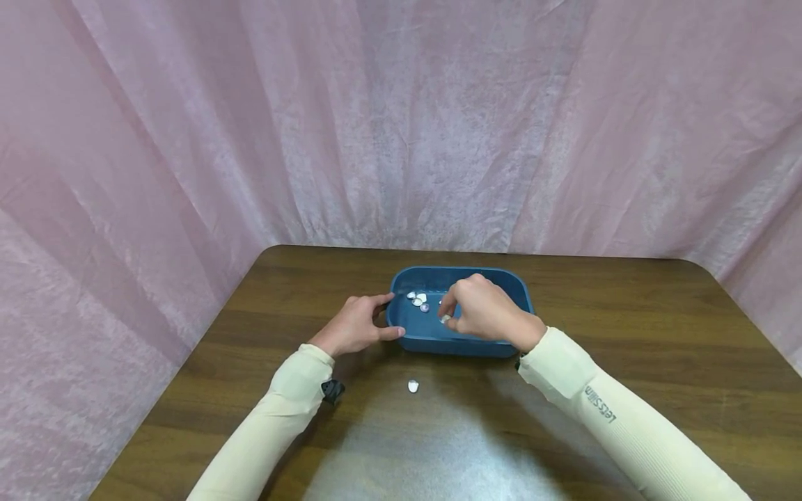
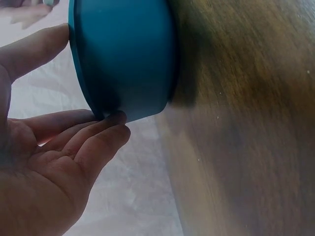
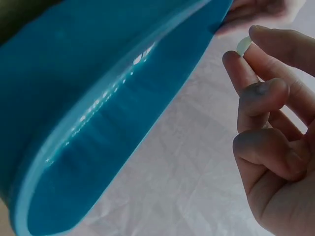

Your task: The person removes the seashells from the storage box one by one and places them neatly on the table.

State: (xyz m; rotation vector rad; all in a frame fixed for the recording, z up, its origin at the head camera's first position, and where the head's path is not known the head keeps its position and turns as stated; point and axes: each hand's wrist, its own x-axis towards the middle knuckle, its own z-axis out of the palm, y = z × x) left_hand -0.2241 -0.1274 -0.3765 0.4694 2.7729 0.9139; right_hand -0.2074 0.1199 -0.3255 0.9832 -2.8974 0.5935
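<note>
A blue oval-cornered plastic tub (image 1: 460, 346) stands on the wooden table, with several small whitish and shiny pebbles (image 1: 418, 301) lying inside at its left. My left hand (image 1: 357, 323) touches the tub's left end, thumb and fingers spread along the rim and outer wall. Over the tub, my right hand (image 1: 485, 309) pinches one small pale, rounded pebble (image 3: 242, 46) between thumb and fingertips; its other fingers are curled in the right wrist view. Another whitish pebble (image 1: 413, 386) lies on the table in front of the tub. My right hand hides part of the tub's inside.
The brown wooden table (image 1: 301, 285) has rounded far corners. Behind it hangs a pink velvety curtain (image 1: 401, 139). Light-coloured sleeves cover both forearms, and a dark wrist device (image 1: 333, 391) sits at the left wrist.
</note>
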